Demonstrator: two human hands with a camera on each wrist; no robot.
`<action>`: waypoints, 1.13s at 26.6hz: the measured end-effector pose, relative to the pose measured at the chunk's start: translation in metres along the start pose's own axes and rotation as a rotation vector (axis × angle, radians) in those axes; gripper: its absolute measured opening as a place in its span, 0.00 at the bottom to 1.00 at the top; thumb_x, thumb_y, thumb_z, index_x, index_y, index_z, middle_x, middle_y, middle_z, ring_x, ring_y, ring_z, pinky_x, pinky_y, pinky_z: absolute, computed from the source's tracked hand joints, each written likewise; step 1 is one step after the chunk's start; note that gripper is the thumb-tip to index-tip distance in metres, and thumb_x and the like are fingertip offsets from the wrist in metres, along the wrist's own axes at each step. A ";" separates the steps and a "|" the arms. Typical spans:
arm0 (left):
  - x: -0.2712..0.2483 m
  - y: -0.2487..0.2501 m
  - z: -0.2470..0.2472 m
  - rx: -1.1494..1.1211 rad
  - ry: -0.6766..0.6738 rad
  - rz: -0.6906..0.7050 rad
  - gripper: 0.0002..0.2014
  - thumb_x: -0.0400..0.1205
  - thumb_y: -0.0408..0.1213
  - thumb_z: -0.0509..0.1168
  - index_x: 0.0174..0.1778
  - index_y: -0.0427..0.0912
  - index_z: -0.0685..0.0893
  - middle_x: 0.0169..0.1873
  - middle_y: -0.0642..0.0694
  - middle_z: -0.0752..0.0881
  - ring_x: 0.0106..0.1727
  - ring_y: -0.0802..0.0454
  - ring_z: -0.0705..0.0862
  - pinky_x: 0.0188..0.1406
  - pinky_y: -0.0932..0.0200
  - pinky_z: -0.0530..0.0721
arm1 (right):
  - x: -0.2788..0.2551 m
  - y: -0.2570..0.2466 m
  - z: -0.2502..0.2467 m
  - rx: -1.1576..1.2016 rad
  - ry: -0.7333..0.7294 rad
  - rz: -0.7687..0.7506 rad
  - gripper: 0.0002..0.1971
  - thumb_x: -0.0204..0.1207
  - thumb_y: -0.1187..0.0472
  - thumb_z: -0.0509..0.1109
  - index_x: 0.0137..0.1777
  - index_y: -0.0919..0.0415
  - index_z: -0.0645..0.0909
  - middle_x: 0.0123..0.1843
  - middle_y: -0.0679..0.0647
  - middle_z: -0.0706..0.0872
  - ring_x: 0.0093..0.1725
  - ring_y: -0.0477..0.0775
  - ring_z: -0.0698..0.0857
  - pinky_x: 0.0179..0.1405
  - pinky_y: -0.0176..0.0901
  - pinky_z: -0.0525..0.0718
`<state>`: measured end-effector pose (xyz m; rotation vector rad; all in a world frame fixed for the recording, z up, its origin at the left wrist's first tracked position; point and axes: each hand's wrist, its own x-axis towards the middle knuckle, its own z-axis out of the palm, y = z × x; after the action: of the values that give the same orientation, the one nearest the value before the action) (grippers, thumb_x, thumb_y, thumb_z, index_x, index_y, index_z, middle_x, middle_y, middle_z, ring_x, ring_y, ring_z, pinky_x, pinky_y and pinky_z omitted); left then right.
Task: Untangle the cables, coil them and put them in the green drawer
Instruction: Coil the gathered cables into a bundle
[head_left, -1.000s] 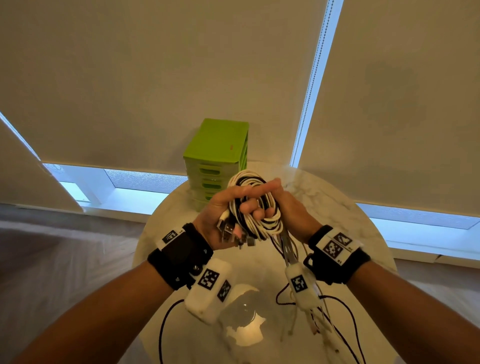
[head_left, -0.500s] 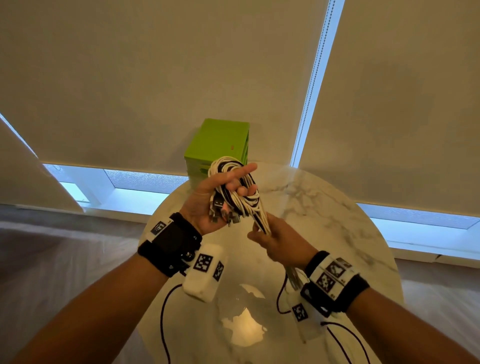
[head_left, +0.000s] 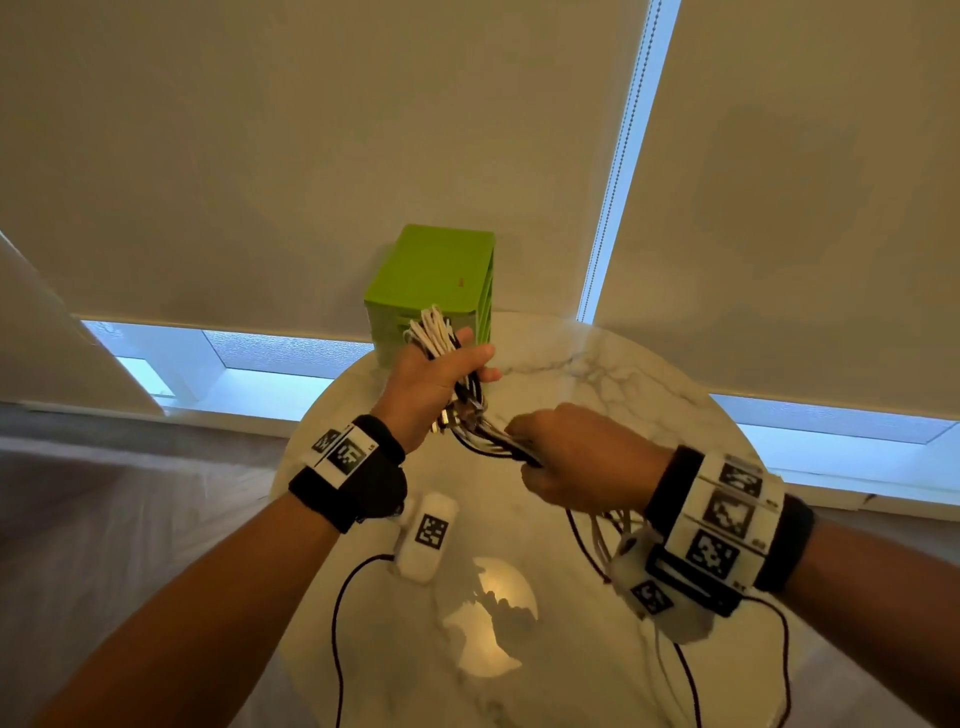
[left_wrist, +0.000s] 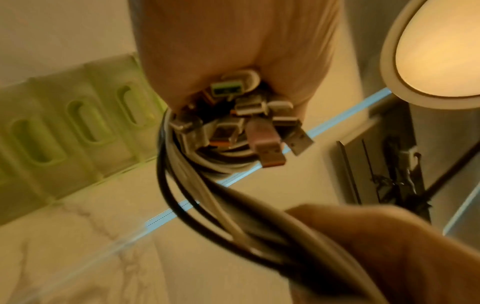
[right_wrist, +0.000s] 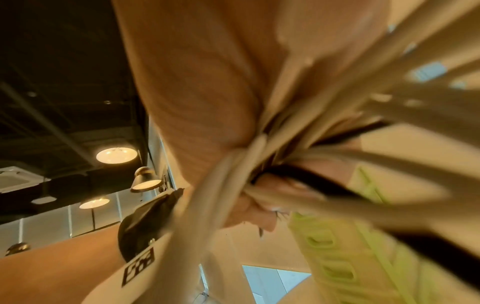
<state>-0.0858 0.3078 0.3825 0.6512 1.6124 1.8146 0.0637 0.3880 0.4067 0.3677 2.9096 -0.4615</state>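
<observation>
A bundle of white and black cables (head_left: 439, 338) is gripped in my left hand (head_left: 434, 382) above the marble table, just in front of the green drawer unit (head_left: 434, 275). Its loops stick out above the fist, and several USB plugs (left_wrist: 249, 123) hang below it. From there the strands (head_left: 493, 441) run into my right hand (head_left: 571, 457), which grips them nearer to me and to the right. Loose ends (head_left: 602, 535) hang under my right wrist. The drawers (left_wrist: 78, 125) look closed. In the right wrist view the cables (right_wrist: 298, 160) are blurred.
The round marble table (head_left: 623, 395) stands against a window with lowered blinds (head_left: 260, 156); a bead chain (head_left: 621, 156) hangs between them. The drawer unit sits at the table's far edge. Black sensor wires (head_left: 337, 623) trail from both wrist devices. A lamp reflection (head_left: 488, 618) shows on the tabletop.
My left hand has turned over and closed into a fist round the coil, moving toward the drawer unit. My right hand slid down the strands, back toward me and to the right.
</observation>
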 end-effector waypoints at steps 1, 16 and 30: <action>0.000 0.001 0.003 0.099 0.010 0.063 0.11 0.81 0.33 0.69 0.58 0.36 0.80 0.40 0.42 0.86 0.37 0.62 0.89 0.38 0.59 0.84 | 0.000 -0.002 -0.010 -0.036 0.017 -0.016 0.02 0.75 0.60 0.64 0.46 0.56 0.75 0.36 0.52 0.79 0.36 0.57 0.80 0.32 0.45 0.78; 0.006 0.007 0.004 0.294 -0.574 -0.365 0.27 0.86 0.55 0.54 0.51 0.32 0.84 0.37 0.35 0.87 0.37 0.38 0.87 0.57 0.37 0.81 | 0.020 0.025 -0.057 0.058 0.285 -0.450 0.11 0.73 0.51 0.75 0.53 0.52 0.87 0.41 0.44 0.89 0.39 0.39 0.84 0.37 0.37 0.80; -0.009 -0.039 0.005 -0.457 -1.010 -0.522 0.49 0.65 0.76 0.65 0.61 0.29 0.84 0.28 0.44 0.83 0.21 0.45 0.67 0.65 0.52 0.78 | 0.045 0.058 -0.008 0.500 0.398 -0.483 0.16 0.81 0.55 0.65 0.65 0.56 0.84 0.43 0.34 0.82 0.45 0.36 0.83 0.47 0.27 0.78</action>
<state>-0.0712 0.3067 0.3445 0.6771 0.5781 1.0870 0.0350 0.4534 0.3886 -0.2311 3.2217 -1.3380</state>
